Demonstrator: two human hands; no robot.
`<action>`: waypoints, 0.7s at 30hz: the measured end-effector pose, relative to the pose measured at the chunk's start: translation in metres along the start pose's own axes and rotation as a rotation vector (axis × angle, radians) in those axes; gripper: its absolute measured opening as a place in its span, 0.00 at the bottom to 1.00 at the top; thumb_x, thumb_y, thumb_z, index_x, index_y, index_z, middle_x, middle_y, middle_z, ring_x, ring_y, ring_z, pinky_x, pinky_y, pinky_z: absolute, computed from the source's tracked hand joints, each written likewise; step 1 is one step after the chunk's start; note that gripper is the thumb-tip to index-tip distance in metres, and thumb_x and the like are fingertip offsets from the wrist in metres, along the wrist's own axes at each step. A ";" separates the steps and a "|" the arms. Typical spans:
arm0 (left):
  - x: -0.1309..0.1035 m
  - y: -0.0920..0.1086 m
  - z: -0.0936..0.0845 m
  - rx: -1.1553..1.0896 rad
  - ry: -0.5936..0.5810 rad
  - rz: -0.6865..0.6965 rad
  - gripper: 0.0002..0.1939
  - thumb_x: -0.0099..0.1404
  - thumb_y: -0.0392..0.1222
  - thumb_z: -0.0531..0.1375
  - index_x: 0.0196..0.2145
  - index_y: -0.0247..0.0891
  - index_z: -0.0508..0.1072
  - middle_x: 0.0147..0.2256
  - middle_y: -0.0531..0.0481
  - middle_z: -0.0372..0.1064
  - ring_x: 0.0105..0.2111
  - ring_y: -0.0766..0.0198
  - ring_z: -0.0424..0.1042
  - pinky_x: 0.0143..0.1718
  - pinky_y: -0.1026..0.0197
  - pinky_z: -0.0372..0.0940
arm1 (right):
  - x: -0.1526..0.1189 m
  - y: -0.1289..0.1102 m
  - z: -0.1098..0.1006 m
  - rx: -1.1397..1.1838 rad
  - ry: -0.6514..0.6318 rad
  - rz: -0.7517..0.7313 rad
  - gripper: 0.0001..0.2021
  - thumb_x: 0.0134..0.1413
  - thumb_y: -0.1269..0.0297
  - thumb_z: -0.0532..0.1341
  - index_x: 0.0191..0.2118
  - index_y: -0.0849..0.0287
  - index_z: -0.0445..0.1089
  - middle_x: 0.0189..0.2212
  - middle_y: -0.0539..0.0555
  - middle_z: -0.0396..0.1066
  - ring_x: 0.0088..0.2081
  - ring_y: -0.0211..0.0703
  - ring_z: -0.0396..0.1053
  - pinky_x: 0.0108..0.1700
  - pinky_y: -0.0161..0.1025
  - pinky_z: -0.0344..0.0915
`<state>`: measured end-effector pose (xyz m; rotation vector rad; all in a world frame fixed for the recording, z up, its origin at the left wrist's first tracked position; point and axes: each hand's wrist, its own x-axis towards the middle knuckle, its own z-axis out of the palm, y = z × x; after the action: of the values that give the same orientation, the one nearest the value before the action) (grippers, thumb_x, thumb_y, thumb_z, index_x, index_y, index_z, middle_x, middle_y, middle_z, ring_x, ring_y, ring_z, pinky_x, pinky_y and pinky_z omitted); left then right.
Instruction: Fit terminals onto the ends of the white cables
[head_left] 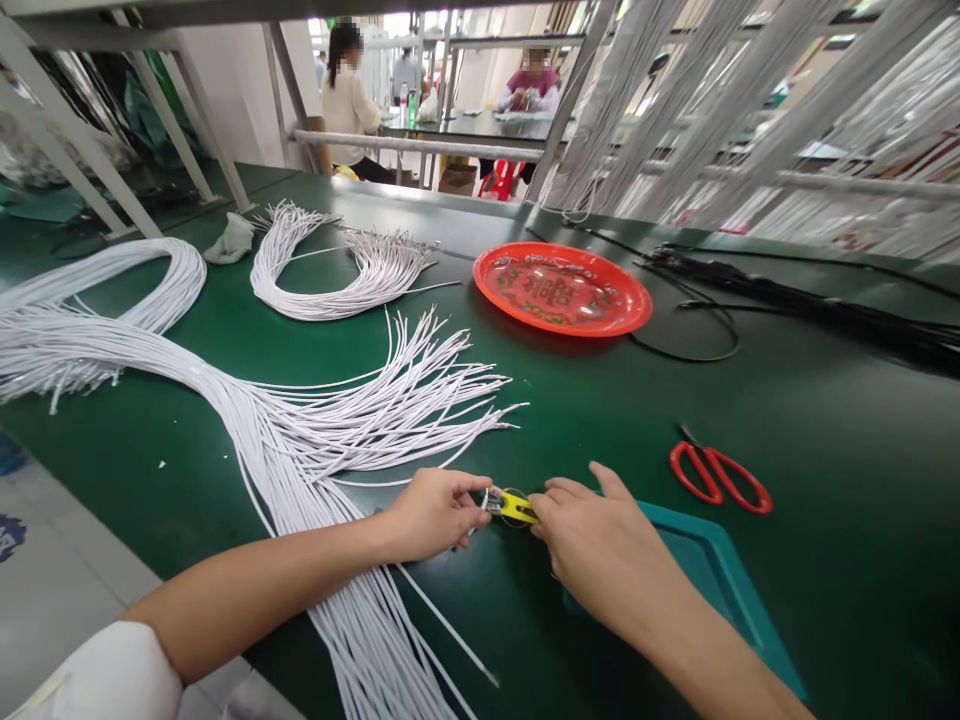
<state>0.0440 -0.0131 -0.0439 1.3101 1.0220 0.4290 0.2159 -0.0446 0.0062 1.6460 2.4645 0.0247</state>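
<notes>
My left hand (439,515) is closed in a pinch, its fingertips right at the metal end of a small yellow tool (517,507) that looks like a cable stripper. A white cable end seems to be between those fingers, though little of it shows. On the tool's other end, my right hand (592,535) grips with thumb and fingertips. Under my left forearm runs a bundle of white cables (277,440), their loose ends fanned out to the right. A teal tray (724,570) lies partly hidden beneath my right hand and forearm.
Red-handled scissors (720,480) lie to the right. Further back are a red plate (562,290), a curved white cable bundle (322,290) and black cables (817,305). White cables hang from a rack (697,110). Two people sit beyond the green table (600,420).
</notes>
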 end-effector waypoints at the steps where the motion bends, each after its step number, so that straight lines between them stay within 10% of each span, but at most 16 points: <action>1: 0.000 0.000 0.000 0.015 -0.002 0.014 0.23 0.54 0.38 0.58 0.48 0.36 0.68 0.19 0.58 0.61 0.15 0.75 0.59 0.18 0.71 0.57 | 0.000 0.000 0.000 0.001 0.008 0.002 0.09 0.46 0.75 0.53 0.27 0.60 0.69 0.27 0.56 0.72 0.37 0.48 0.68 0.50 0.55 0.47; 21: 0.001 -0.004 -0.004 -0.019 0.065 0.058 0.21 0.55 0.40 0.56 0.48 0.36 0.67 0.21 0.56 0.64 0.16 0.74 0.62 0.18 0.72 0.57 | -0.006 0.009 0.019 0.096 0.199 -0.005 0.20 0.48 0.57 0.57 0.46 0.62 0.65 0.32 0.56 0.72 0.38 0.48 0.68 0.50 0.58 0.51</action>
<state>0.0404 -0.0114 -0.0473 1.3187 1.0338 0.5266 0.2294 -0.0483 -0.0109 1.7544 2.6545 0.0745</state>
